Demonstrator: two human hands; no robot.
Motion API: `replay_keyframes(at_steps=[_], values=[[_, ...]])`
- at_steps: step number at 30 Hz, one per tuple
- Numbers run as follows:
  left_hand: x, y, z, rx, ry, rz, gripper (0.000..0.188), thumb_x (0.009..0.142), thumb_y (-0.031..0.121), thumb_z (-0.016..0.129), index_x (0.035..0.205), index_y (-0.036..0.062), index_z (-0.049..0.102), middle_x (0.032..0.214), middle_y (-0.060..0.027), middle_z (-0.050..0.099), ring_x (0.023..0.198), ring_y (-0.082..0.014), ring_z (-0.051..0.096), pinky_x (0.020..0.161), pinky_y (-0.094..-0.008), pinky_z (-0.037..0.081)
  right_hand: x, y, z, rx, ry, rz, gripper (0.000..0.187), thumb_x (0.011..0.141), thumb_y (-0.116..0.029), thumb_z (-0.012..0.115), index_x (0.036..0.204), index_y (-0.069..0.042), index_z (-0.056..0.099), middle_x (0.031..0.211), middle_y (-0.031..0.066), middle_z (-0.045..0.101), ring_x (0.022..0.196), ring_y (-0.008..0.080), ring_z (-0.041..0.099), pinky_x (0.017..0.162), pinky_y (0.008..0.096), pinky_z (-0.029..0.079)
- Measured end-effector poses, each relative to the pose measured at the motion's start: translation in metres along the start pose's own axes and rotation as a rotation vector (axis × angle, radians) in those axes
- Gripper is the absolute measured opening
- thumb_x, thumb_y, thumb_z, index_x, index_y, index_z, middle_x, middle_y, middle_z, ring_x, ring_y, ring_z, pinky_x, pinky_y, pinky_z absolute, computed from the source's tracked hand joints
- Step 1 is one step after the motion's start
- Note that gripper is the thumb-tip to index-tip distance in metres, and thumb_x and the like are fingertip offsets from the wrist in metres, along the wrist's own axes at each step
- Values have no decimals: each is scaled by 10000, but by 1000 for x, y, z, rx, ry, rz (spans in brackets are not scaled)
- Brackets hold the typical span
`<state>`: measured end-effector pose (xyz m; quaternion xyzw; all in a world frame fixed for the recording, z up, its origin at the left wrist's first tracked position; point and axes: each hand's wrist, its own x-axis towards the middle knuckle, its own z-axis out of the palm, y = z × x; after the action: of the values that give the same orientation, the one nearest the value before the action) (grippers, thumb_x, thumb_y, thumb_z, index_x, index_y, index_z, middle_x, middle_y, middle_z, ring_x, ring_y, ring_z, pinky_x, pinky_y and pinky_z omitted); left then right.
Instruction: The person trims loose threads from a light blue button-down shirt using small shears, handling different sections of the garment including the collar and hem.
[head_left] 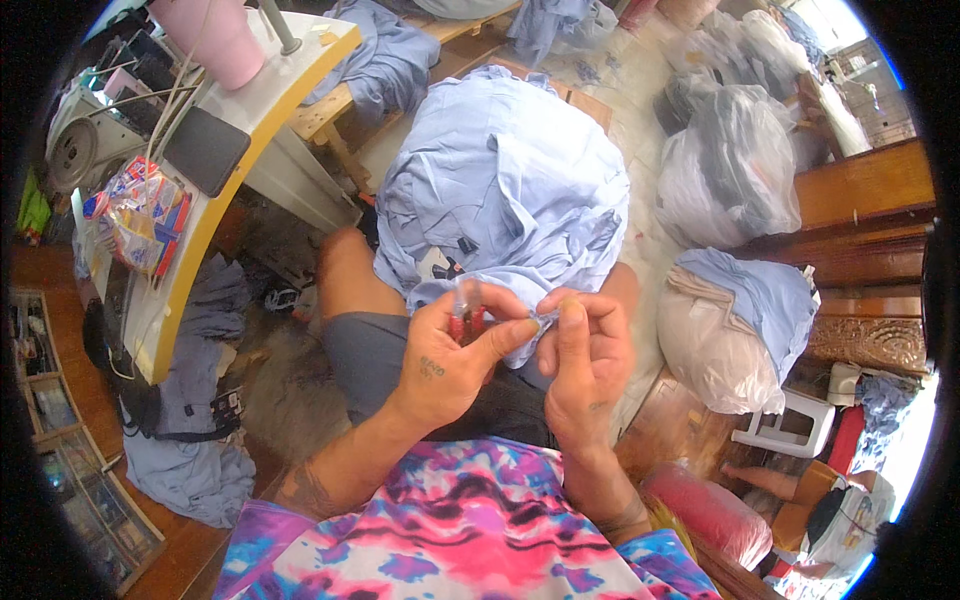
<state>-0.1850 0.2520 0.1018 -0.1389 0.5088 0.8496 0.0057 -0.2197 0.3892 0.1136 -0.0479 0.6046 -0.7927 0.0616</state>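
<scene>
A large bundle of light blue garments (500,170) rests in front of me, against my knees. My left hand (445,360) is closed, its thumb and forefinger pinching an edge of a light blue garment (528,343). Tucked in the same hand is a small red tool (460,325) with a greyish upper part; its exact kind is unclear. Close beside it, my right hand (588,350) pinches the same cloth between thumb and fingers. A dark label with a white patch (440,264) shows on the bundle just beyond my left hand.
At the left, a yellow-edged table (262,125) carries a phone (207,150), a plastic packet (145,215) and a pink container (215,45). Filled plastic bags (735,165) stand at the right, near a white stool (790,425). Another person (830,510) is at the lower right.
</scene>
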Motion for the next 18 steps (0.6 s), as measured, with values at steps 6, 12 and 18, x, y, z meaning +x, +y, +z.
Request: replay_keyframes(at_steps=[6, 12, 18], values=[[-5, -12, 14, 21, 60, 223, 189, 906, 20, 775, 1017, 44, 624, 724, 19, 604, 520, -13, 477, 428, -194, 322, -7, 8, -3, 196, 129, 26, 141, 1093, -168, 519, 1061, -32, 508, 1065, 101, 642, 565, 42, 460, 514, 191, 379], [-5, -2, 9, 155, 42, 216, 144, 934, 44, 748, 1032, 24, 644, 745, 26, 617, 552, -13, 490, 460, -197, 346, -5, 2, -11, 196, 83, 43, 134, 1093, -156, 518, 1044, -32, 524, 1068, 100, 645, 597, 64, 503, 549, 199, 404], [14, -1, -8, 396, -171, 171, 143, 1006, 166, 684, 1016, 25, 662, 767, 58, 608, 575, -4, 467, 487, -198, 347, 5, 6, -20, 87, -89, -60, 125, 1084, -134, 530, 1094, -11, 551, 1091, 96, 634, 789, 100, 589, 724, 255, 498]])
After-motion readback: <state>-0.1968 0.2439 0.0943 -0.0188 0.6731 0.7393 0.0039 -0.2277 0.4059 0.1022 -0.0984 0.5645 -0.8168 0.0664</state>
